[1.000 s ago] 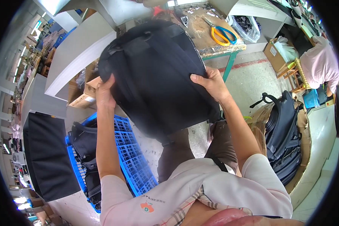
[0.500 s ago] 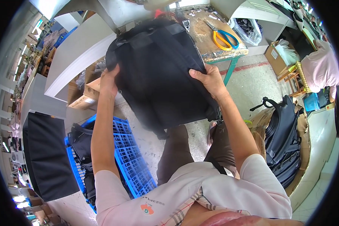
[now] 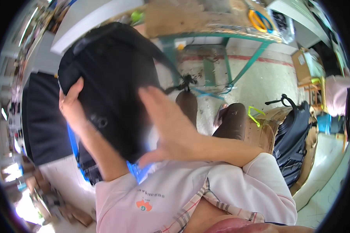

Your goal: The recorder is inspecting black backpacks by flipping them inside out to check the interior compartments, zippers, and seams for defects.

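Observation:
A black backpack (image 3: 112, 68) hangs tilted in front of me at the left, one strap trailing off to its right. My left hand (image 3: 72, 106) grips its left edge, thumb on the near face and fingers behind. Off the bag's lower right side, my right hand (image 3: 169, 126) is blurred by motion, with thumb and fingers spread and nothing held. Whether its fingertips touch the fabric, I cannot tell.
A green-legged worktable (image 3: 182, 25) stands ahead, with yellow-and-blue-handled scissors (image 3: 258, 21) on it. At right, a cardboard box (image 3: 266, 134) holds a black backpack (image 3: 291, 136). Below my left arm is a blue crate (image 3: 73, 141), beside a black panel (image 3: 46, 124).
The backpack has swung left and closer to me, away from the worktable. My right hand has let go of its right edge and moved down and left; my left hand keeps its grip.

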Available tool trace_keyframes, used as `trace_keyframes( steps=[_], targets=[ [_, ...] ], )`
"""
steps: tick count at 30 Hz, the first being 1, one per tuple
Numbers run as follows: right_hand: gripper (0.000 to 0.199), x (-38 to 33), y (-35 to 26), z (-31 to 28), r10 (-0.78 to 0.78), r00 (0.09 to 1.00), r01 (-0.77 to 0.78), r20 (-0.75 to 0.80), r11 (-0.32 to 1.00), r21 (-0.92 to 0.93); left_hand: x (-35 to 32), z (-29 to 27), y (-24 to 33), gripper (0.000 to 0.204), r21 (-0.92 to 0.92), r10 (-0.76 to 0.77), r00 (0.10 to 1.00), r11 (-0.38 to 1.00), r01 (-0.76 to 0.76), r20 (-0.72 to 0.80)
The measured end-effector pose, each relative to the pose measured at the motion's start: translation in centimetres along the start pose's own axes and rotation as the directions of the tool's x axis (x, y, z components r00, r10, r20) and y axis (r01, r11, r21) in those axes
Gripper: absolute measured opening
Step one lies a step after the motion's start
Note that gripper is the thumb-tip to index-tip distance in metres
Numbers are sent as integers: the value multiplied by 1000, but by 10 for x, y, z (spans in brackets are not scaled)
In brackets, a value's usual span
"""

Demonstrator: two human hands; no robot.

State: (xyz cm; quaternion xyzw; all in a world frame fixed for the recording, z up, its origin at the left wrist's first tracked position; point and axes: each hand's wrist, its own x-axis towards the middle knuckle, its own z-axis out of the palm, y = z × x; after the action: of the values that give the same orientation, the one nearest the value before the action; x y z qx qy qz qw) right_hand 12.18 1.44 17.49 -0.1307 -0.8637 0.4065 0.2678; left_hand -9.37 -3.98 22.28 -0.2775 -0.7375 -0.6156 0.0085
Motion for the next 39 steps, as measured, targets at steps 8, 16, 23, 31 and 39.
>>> trace_keyframes(
  steps=[8,16,23,31,39],
  targets=[
    [65,8,48,46,83,937,-100,-338,995,-32,-40,62,28,36,-503,99,959,834,-225,-265],
    [42,7,78,-93,87,982,-191,170,490,851,77,47,-56,57,-343,99,862,935,91,497],
    [35,-10,117,-148,434,899,-333,-60,766,550,53,115,-66,31,-249,-9,759,942,224,651],
    [25,9,155,-178,526,817,-385,-237,803,455,72,158,-30,29,-195,-1,758,966,169,652],
    [33,20,168,-198,533,812,-425,-238,820,384,81,173,-27,32,-175,-11,758,971,164,652]
  ],
)
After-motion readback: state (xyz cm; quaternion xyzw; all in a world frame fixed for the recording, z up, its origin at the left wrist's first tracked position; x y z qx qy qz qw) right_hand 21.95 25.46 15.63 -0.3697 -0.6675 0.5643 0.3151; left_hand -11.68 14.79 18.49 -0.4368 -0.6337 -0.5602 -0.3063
